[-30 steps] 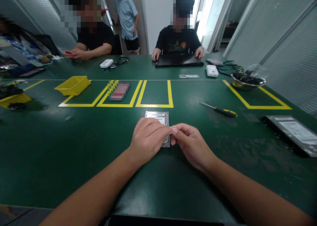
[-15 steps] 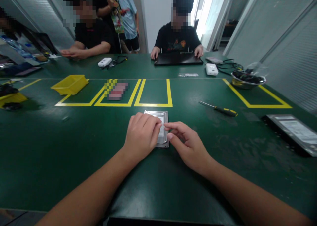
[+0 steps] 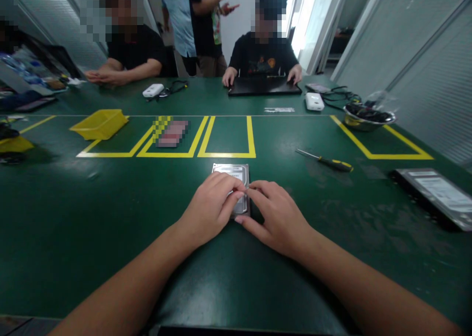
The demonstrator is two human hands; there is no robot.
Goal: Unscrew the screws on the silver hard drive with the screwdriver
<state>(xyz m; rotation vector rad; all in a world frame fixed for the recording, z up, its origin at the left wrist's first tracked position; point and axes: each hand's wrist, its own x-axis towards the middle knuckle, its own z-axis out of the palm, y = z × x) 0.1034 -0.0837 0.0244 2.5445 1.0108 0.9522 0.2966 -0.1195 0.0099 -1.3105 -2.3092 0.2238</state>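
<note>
A silver hard drive [image 3: 241, 171] with a white label lies flat on the green table, partly covered by my hands. Over its right part, my left hand [image 3: 210, 203] is closed in a pinch; whatever may be between thumb and index finger is too small to make out. My right hand [image 3: 282, 215] is at the drive's right side, thumb and index finger apart. Its thumb reaches the drive's near edge, and its index fingertip meets the left fingertips. To the right lies a screwdriver [image 3: 334, 164] with a black and yellow handle.
A larger hard drive [image 3: 435, 191] lies far right. Beyond are yellow tape outlines [image 3: 226, 154], a yellow bin [image 3: 101, 125], a blurred reddish item [image 3: 172, 133] and a metal bowl [image 3: 365, 125] of dark parts. Across the table, a person holds a black panel [image 3: 265, 86].
My left fingertips have shifted slightly right and down over the drive. My right thumb has moved down-left to the drive's near edge. Two people standing behind have changed places.
</note>
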